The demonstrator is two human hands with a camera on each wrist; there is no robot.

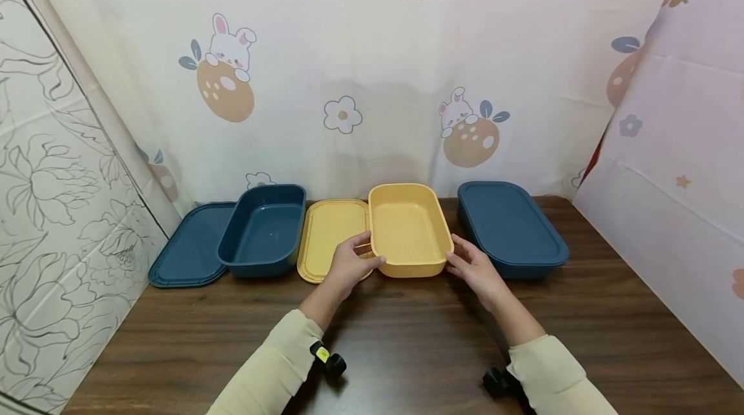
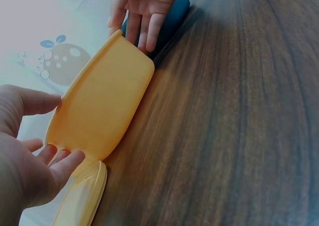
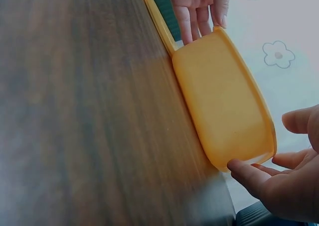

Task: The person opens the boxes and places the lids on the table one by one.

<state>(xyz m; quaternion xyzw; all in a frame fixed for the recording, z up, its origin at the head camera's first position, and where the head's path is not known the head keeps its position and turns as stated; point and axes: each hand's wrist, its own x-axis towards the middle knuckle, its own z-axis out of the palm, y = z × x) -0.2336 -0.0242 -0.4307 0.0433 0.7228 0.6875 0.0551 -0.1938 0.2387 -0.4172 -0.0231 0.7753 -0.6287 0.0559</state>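
A yellow lid lies flat just beside the left hand, partly under it, with an open blue box and a blue lid farther left. A lidded blue box sits just beyond the right hand. Between the 2 hands, the yellow box is found on the wooden table, open side up, its long axis running away from the person. It is touched at its near corners by relaxed, outspread fingers.

Head looks down; wrists close, sharing the yellow box.
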